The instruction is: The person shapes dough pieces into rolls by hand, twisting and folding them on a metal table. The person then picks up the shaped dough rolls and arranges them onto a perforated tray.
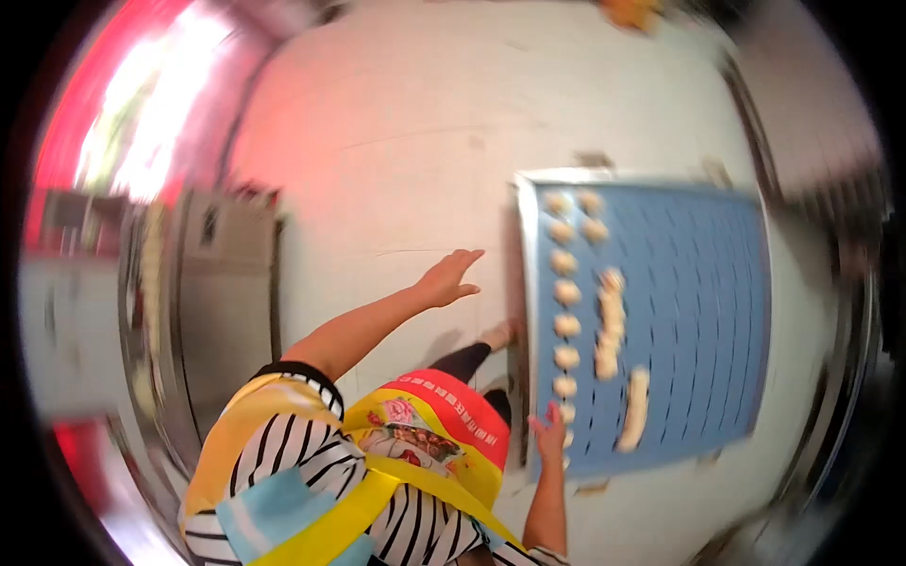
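Note:
My left hand [451,281] is stretched out over the pale floor, fingers apart and holding nothing. At the near left edge of a blue tray table [698,311], my right hand [549,436] has its fingers spread beside a column of round dough pieces [566,325]. Whether it touches them is blurred. A few more round pieces stand at the tray's far left corner. Further in on the blue surface lie a clustered strip of dough pieces [611,325] and a smooth dough roll [635,410].
A metal cabinet [226,311] stands on the left, beside a bright window [151,104]. Grey equipment [812,104] is at the far right. A yellow object [632,11] sits at the top edge. My foot [498,335] is by the table's left side.

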`<move>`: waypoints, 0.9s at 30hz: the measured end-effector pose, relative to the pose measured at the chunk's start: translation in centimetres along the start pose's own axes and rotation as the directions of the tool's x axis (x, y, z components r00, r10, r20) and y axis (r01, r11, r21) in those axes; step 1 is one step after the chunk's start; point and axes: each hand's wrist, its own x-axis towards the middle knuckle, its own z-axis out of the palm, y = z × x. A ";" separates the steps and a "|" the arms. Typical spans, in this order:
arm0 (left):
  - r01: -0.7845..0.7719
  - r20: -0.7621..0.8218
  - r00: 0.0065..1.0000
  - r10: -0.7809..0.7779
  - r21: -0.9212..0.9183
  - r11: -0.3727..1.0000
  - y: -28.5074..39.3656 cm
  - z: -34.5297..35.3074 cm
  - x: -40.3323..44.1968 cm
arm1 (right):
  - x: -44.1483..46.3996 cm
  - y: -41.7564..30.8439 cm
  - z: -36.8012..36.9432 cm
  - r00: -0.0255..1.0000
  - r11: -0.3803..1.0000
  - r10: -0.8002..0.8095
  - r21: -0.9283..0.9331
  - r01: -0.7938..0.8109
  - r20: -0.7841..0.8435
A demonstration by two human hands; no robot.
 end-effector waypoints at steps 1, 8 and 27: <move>0.162 -0.247 0.954 -0.170 -0.052 0.985 -4.9 -7.3 -7.3 | 3.1 -6.8 3.4 0.960 0.980 -0.146 -0.101 0.174 0.237; 0.388 -0.479 0.668 -0.569 -0.429 0.816 -15.1 -14.0 -33.1 | 1.2 -23.1 14.0 0.751 0.753 -0.126 -0.430 0.498 0.648; 0.504 -0.641 -0.333 -0.692 -0.741 0.444 -44.9 -28.3 -86.9 | -15.7 -60.6 91.3 -0.332 -0.222 -0.288 0.275 0.936 0.898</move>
